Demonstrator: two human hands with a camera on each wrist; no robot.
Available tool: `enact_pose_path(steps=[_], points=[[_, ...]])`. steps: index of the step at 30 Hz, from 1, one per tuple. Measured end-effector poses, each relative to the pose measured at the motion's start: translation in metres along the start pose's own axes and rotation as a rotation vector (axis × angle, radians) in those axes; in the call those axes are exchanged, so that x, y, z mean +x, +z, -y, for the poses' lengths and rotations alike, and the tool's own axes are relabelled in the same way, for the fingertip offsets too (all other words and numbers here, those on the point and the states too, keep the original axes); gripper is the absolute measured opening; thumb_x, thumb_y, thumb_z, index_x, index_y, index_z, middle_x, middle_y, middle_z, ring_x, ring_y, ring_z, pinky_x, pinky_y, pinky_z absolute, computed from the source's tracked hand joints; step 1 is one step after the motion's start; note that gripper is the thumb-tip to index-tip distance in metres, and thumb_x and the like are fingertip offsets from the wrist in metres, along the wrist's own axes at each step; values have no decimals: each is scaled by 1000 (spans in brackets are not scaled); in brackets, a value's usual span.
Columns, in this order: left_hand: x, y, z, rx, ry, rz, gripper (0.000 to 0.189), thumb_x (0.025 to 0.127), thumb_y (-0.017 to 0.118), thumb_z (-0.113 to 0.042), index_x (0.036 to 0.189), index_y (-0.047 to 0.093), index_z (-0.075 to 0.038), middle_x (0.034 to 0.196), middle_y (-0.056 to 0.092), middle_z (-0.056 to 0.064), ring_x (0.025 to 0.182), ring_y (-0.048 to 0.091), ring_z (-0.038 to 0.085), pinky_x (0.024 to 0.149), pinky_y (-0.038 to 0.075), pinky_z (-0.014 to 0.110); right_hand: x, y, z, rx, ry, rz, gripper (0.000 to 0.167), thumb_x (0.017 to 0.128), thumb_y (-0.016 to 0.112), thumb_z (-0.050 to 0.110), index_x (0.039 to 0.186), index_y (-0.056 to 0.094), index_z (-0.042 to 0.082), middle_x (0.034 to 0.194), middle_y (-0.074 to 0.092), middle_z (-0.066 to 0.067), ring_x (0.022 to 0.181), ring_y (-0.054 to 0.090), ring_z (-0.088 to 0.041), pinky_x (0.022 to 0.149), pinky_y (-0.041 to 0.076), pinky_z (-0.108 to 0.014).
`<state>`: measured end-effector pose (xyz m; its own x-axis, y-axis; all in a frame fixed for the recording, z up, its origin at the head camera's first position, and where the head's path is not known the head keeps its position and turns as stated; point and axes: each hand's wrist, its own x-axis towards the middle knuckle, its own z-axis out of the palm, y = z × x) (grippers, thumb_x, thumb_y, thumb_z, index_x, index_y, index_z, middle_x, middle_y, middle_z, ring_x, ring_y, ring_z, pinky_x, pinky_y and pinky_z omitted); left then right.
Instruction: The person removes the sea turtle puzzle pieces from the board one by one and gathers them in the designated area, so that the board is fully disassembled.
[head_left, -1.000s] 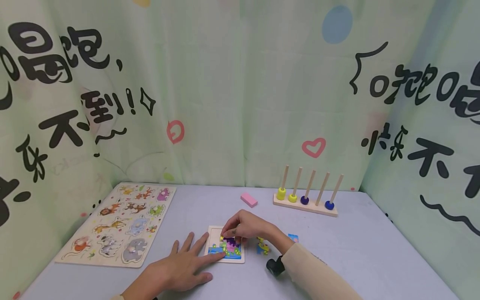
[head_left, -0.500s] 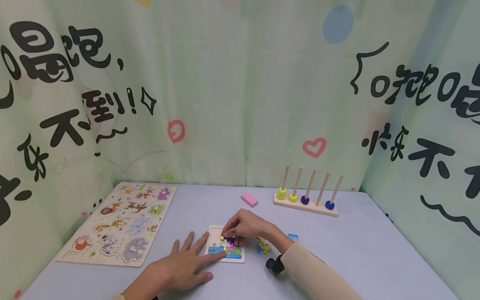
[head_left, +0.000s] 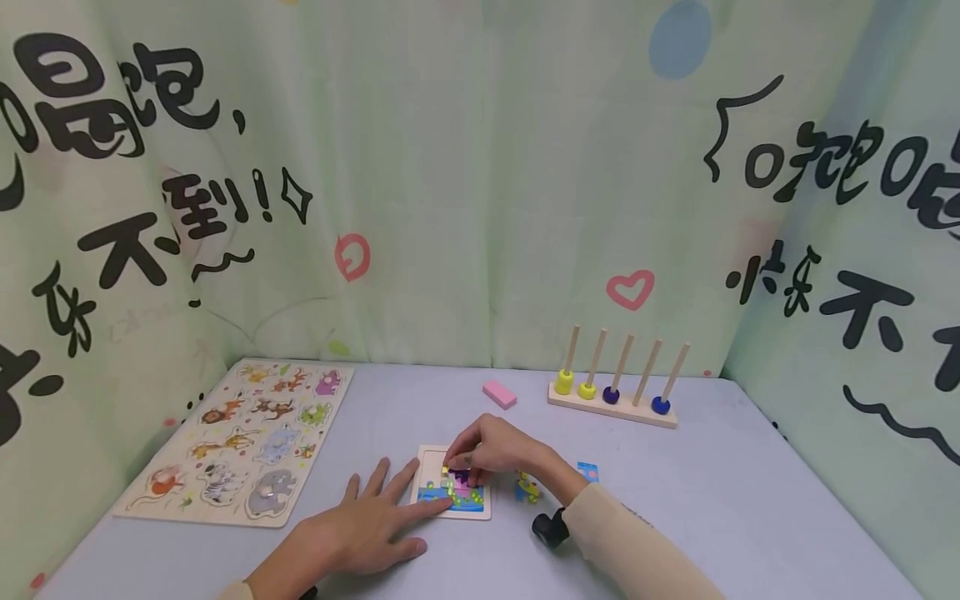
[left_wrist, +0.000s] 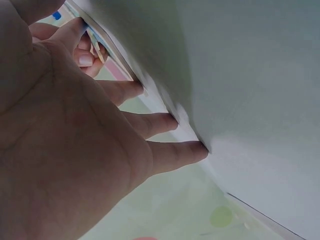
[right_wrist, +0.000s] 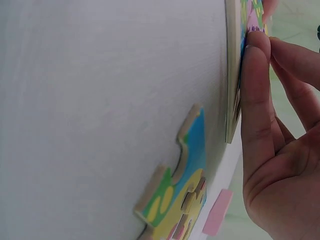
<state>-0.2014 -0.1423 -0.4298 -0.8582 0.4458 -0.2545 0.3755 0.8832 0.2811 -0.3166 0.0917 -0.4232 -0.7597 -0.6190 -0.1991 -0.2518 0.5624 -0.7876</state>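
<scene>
A small wooden jigsaw board (head_left: 427, 457) with a pale frame lies in front of me, partly filled with colourful pieces. My left hand (head_left: 360, 527) lies flat with fingers spread, one fingertip resting on the board's lower part; the others touch the table and frame edge. Over the board's upper part, my right hand (head_left: 495, 446) pinches a puzzle piece (head_left: 459, 477) with purple on it; the fingers hide much of it. Loose puzzle pieces (head_left: 527, 487) in blue, yellow and green lie right of the board, also seen in the right wrist view.
Another blue piece (head_left: 588, 472) lies beyond the right forearm. A pink block (head_left: 499, 394) sits behind the board. Farther right stands a wooden peg rack (head_left: 611, 407) with yellow and dark blue beads. A large animal puzzle board (head_left: 243, 450) covers the left side, and curtains surround the table.
The head view has tilted slightly, so the scene sits a little higher. Both hands keep nearly the same place on the board, with no clear movement of the piece.
</scene>
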Motion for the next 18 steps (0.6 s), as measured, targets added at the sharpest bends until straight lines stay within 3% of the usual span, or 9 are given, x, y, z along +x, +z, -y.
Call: enact_pose_path(steps=[18], points=[[2,-1,0,-6,-14,16,53,102,61,-56,151,45,-62,179,19,11,161,15,57,120,19,84,-1,-5,-4,63,-26,50,12,99,74,10,107,83,9,95,80,-2,64,65,-10,62,58,-20]])
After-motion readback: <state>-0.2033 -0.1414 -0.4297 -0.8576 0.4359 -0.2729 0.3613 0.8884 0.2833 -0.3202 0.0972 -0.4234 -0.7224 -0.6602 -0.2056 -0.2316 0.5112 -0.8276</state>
